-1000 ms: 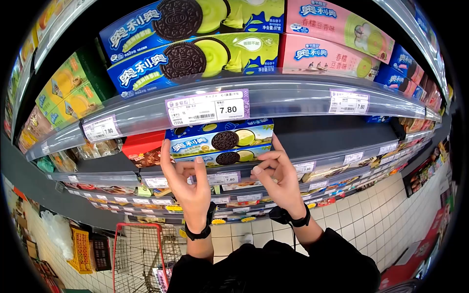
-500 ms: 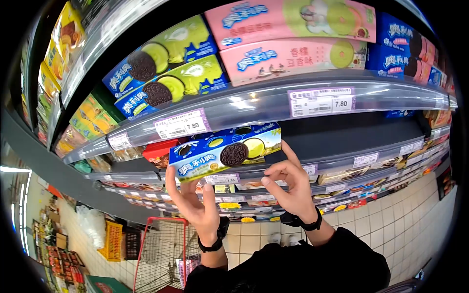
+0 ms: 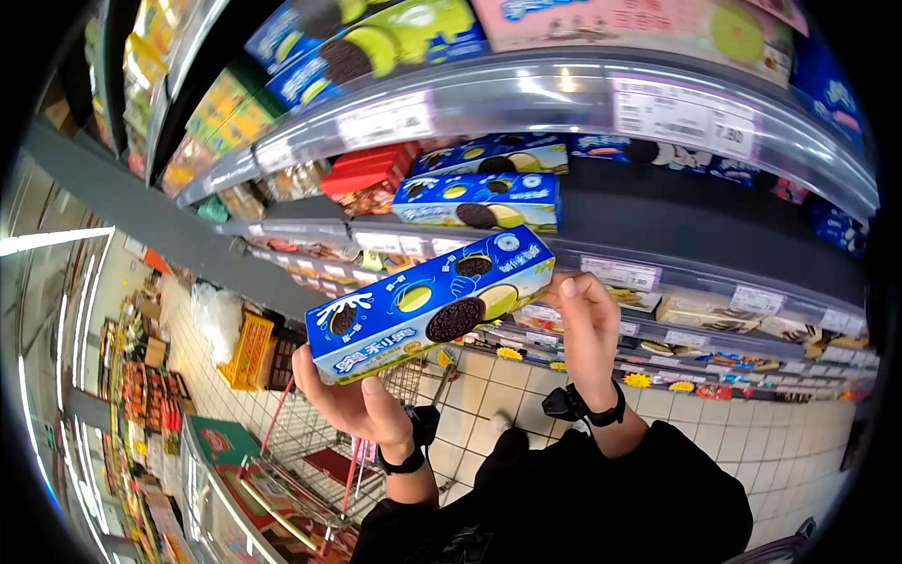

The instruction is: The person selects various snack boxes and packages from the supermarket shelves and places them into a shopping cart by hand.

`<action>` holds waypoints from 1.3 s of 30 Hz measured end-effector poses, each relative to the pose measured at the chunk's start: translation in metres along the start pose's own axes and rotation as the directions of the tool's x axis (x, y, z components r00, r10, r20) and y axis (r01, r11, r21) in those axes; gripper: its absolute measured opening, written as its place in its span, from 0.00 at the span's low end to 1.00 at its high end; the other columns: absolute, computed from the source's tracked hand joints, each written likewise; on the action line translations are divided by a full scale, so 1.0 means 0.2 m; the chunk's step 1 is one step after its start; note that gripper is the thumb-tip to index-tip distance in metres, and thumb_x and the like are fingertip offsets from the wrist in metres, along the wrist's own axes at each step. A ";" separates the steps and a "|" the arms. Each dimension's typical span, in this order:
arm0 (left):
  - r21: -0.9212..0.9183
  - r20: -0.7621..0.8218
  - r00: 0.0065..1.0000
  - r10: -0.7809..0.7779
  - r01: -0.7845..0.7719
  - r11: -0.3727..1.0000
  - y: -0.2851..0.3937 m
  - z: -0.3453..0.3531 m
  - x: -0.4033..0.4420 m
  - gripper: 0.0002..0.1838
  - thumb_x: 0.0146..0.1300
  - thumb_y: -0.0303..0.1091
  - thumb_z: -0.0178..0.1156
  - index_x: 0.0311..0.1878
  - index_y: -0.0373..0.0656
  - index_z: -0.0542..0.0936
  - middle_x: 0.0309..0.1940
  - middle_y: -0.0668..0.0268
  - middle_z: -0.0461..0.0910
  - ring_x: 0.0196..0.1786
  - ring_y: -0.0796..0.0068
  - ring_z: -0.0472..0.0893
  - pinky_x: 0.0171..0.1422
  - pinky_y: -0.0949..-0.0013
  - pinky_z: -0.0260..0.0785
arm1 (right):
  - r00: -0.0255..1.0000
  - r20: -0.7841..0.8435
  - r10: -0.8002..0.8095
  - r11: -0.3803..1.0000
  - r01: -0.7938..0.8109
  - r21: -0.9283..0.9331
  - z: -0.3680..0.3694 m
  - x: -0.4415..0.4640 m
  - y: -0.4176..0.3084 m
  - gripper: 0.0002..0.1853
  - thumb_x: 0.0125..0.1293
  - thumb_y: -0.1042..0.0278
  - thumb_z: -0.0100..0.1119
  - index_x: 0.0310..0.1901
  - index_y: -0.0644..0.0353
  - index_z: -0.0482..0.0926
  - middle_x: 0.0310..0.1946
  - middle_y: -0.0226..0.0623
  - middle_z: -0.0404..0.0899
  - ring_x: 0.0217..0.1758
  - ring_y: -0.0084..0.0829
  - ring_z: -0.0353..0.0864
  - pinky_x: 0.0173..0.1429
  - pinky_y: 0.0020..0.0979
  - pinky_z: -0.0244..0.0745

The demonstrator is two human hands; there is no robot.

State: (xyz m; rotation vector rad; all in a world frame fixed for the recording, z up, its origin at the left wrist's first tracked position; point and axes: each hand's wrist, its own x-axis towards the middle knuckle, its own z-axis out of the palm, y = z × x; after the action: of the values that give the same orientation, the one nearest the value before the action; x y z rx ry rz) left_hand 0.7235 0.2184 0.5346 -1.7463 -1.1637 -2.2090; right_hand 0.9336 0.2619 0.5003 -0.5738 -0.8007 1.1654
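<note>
A long blue Oreo box (image 3: 427,305) is held in front of the shelf, tilted with its right end higher. My left hand (image 3: 352,404) grips its left end from below, fingers and thumb around the lower edge. At the right end, my right hand (image 3: 584,315) has its thumb and fingertips against the box's corner. Behind it on the shelf lie more blue boxes (image 3: 474,200) of the same kind, with a red box (image 3: 366,179) to their left. Black bands circle both wrists.
A shelf edge with price tags (image 3: 686,117) runs above, under green-blue and pink boxes (image 3: 648,28). Lower shelves carry more packets. A red-handled shopping cart (image 3: 329,470) stands below left, near a yellow crate (image 3: 247,351) and a white plastic bag (image 3: 216,320).
The held box has come away from the shelf, down and toward me, showing its top. The view has turned, and more boxes on the shelf behind show.
</note>
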 end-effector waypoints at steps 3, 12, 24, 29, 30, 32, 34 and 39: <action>-0.012 -0.086 0.996 0.032 -0.033 0.999 -0.04 -0.17 -0.03 0.34 0.62 0.31 0.54 0.72 0.35 0.57 0.67 0.50 0.65 0.67 0.58 0.67 0.73 0.55 0.59 | 0.997 0.070 0.030 0.999 -0.029 -0.016 0.09 -0.04 0.06 0.11 0.73 0.65 0.56 0.34 0.62 0.73 0.33 0.26 0.73 0.36 0.15 0.66 0.43 0.21 0.62; -0.039 -0.132 0.991 0.001 -0.006 0.999 -0.19 -0.70 0.08 0.29 0.72 0.39 0.47 0.71 0.36 0.59 0.69 0.50 0.63 0.69 0.57 0.66 0.74 0.55 0.57 | 0.961 0.189 0.200 0.975 -0.176 -0.137 0.56 -0.23 0.34 0.10 0.73 0.67 0.56 0.47 0.66 0.76 0.38 0.28 0.78 0.41 0.16 0.73 0.46 0.21 0.68; 0.119 -0.384 0.884 -0.266 0.333 0.936 -0.43 -2.03 0.10 0.32 0.69 0.37 0.53 0.71 0.31 0.59 0.66 0.50 0.67 0.64 0.64 0.72 0.69 0.62 0.63 | 0.772 0.494 0.401 0.906 -0.253 -0.340 1.57 -0.76 0.98 0.17 0.73 0.70 0.54 0.59 0.71 0.72 0.44 0.36 0.82 0.48 0.20 0.78 0.53 0.23 0.71; 0.176 -0.499 0.789 -0.359 0.498 0.849 -0.34 -2.56 0.02 0.27 0.71 0.31 0.51 0.70 0.32 0.62 0.62 0.57 0.69 0.60 0.69 0.73 0.64 0.67 0.65 | 0.615 0.644 0.455 0.890 -0.296 -0.346 1.94 -1.05 1.25 0.17 0.72 0.72 0.55 0.58 0.70 0.71 0.46 0.35 0.80 0.50 0.20 0.77 0.55 0.22 0.69; 0.151 -0.534 0.771 -0.347 0.491 0.858 -0.31 -2.61 0.01 0.25 0.71 0.28 0.51 0.70 0.32 0.64 0.60 0.60 0.69 0.56 0.72 0.75 0.61 0.69 0.67 | 0.588 0.658 0.470 0.883 -0.296 -0.365 1.99 -1.09 1.31 0.17 0.71 0.74 0.56 0.58 0.70 0.71 0.47 0.35 0.78 0.50 0.20 0.77 0.55 0.22 0.70; 0.295 -0.524 0.757 -0.390 0.591 0.751 -0.27 -2.76 -0.04 0.24 0.71 0.28 0.50 0.69 0.34 0.65 0.56 0.62 0.69 0.49 0.76 0.74 0.55 0.72 0.68 | 0.502 0.677 0.539 0.843 -0.331 -0.425 2.08 -1.15 1.39 0.17 0.70 0.74 0.57 0.58 0.70 0.72 0.47 0.34 0.77 0.50 0.21 0.78 0.54 0.23 0.71; 0.231 -0.523 0.704 -0.480 0.659 0.715 -0.26 -2.85 -0.09 0.23 0.72 0.29 0.50 0.69 0.36 0.65 0.53 0.63 0.68 0.48 0.78 0.74 0.51 0.73 0.71 | 0.458 0.652 0.604 0.797 -0.321 -0.512 2.16 -1.18 1.50 0.19 0.69 0.71 0.60 0.58 0.70 0.72 0.47 0.35 0.78 0.48 0.21 0.78 0.53 0.23 0.72; 0.254 -0.491 0.524 -0.695 0.850 0.461 -0.41 -3.04 -0.23 0.32 0.72 0.39 0.54 0.72 0.33 0.58 0.58 0.51 0.74 0.57 0.67 0.75 0.62 0.66 0.68 | 0.375 0.660 0.651 0.755 -0.227 -0.616 2.27 -1.20 1.83 0.21 0.68 0.66 0.63 0.58 0.69 0.74 0.47 0.35 0.79 0.47 0.21 0.79 0.50 0.22 0.73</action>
State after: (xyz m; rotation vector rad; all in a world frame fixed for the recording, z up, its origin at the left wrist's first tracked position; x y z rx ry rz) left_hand 0.2150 -0.1106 0.4217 -0.5921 -2.5090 -2.1100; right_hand 0.3183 0.1425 0.4357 -0.5806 -1.9170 1.8676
